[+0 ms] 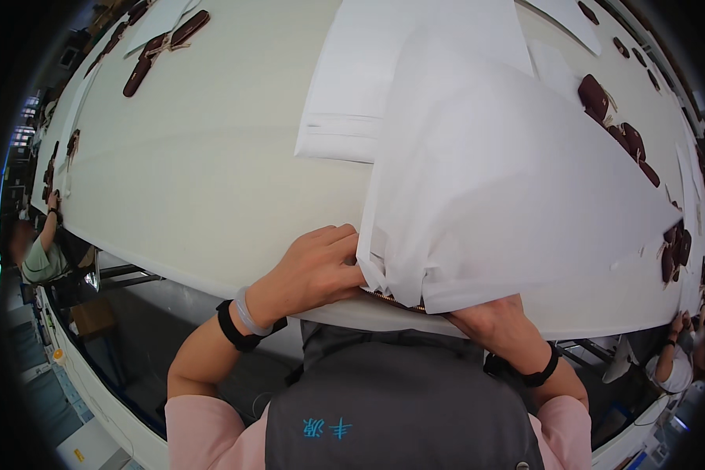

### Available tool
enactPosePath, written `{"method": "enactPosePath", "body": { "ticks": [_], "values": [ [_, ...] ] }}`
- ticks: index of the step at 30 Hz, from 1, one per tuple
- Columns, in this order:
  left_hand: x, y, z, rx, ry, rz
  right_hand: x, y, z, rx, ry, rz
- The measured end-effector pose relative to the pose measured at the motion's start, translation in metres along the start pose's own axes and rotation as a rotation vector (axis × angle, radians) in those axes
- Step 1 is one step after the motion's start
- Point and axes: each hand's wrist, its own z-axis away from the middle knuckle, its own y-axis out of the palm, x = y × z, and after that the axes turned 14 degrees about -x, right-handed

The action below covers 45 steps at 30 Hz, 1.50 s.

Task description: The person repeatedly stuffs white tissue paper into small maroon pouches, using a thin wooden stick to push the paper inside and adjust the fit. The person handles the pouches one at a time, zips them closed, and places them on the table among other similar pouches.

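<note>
In front of my body a large white paper sheet (462, 172) bulges up, its near edge crumpled and folded. Beneath that edge shows a strip of dark zipper (399, 301) with brass-coloured teeth; whatever it belongs to is hidden under the paper. My left hand (319, 262) is closed at the sheet's left corner, fingers bent against the folded edge beside the zipper. At the zipper's right end, my right hand (489, 319) reaches under the paper. Its fingers are covered, so their grip does not show.
More white sheets (341, 117) lie flat beyond. Dark red zipped cases (153, 59) with tan cords rest far left, and similar cases (627, 141) on the right. The pale table (172, 180) curves past me. Other people work at left (45, 251) and right (672, 364).
</note>
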Motion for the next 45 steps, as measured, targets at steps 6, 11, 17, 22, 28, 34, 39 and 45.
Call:
{"method": "enactPosePath", "body": {
  "ticks": [6, 11, 17, 22, 28, 34, 39, 45],
  "values": [
    [0.002, 0.004, 0.001, -0.027, 0.063, 0.01, -0.012, 0.003, -0.005, -0.045, -0.116, -0.028],
    [-0.002, 0.002, 0.004, -0.006, 0.021, -0.022, -0.018, -0.002, -0.008, -0.011, -0.151, -0.045],
    [-0.026, 0.002, 0.01, -0.288, -0.195, 0.097, -0.009, -0.022, -0.011, 0.01, 0.034, -0.12],
    [-0.023, -0.002, 0.007, -0.268, 0.118, -0.039, -0.002, -0.022, -0.013, -0.036, 0.0, -0.118],
    [-0.026, -0.007, 0.009, -0.148, 0.065, -0.036, -0.004, -0.014, -0.013, -0.17, -0.15, -0.228],
    [-0.033, -0.002, 0.016, -0.138, -0.214, -0.104, -0.016, -0.021, -0.004, -0.184, -0.128, -0.074],
    [-0.027, -0.005, 0.015, -0.033, -0.049, -0.102, -0.009, -0.01, -0.001, -0.199, -0.127, -0.078],
    [-0.042, 0.001, 0.01, -0.127, 0.133, -0.058, 0.013, -0.015, 0.008, -0.219, 0.155, -0.118]
  ]
}}
